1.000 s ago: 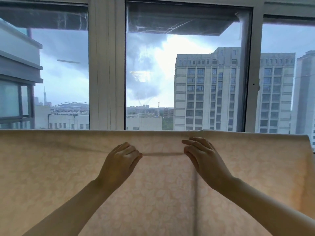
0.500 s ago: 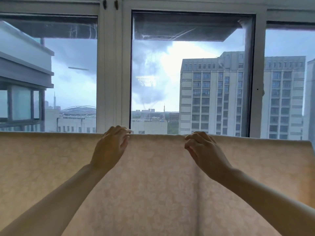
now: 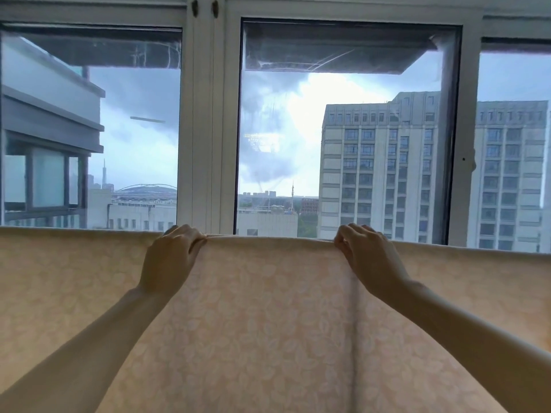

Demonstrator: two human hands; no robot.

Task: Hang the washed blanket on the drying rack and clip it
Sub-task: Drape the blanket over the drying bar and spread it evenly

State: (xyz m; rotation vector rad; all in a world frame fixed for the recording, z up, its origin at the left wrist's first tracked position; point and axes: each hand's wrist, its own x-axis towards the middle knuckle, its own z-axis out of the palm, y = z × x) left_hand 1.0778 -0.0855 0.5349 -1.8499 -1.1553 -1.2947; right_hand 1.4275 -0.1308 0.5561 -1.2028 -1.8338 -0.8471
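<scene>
Gripping the top fold of the leaf-print blanket with left hand and right hand, level and equally far out along its side-to-side run.

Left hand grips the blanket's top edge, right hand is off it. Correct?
Not quite. The right hand is not off it: the head view shows it gripping the top edge of the blanket, fingers curled over it, just as the left hand does.
</scene>
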